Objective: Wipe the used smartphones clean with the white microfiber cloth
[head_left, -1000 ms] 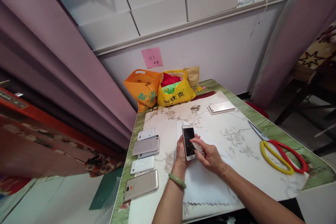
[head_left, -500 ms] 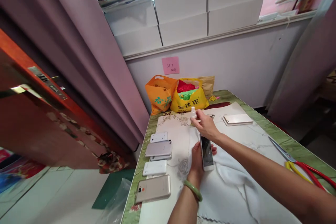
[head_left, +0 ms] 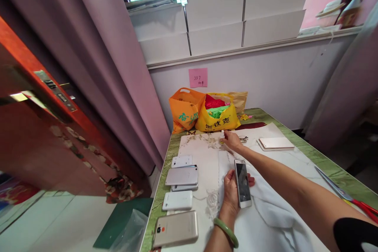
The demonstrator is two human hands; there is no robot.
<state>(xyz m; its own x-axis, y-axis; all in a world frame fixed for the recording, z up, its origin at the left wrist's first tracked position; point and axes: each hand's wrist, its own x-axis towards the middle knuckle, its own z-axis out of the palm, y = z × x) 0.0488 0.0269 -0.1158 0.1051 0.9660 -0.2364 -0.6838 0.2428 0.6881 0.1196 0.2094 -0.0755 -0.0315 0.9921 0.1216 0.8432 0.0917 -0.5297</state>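
Observation:
My left hand wears a green bangle and is closed around a white-framed smartphone, its dark screen facing up. Farther back, the fingers of my right hand are around a small white spray bottle, low at the tabletop; they partly hide it. Below the phone and to its right lies a rumpled white cloth. Just beyond my right hand, what looks like a pair of glasses rests on the table.
Several phones lie along the left edge, among them a gold one and a white one. Two stacked phones are at the right, near scissors. Orange and yellow bags stand at the back.
My right hand has lowered the spray bottle from above the phone to the tabletop farther back. My left hand still holds the smartphone. The whole view has shifted slightly.

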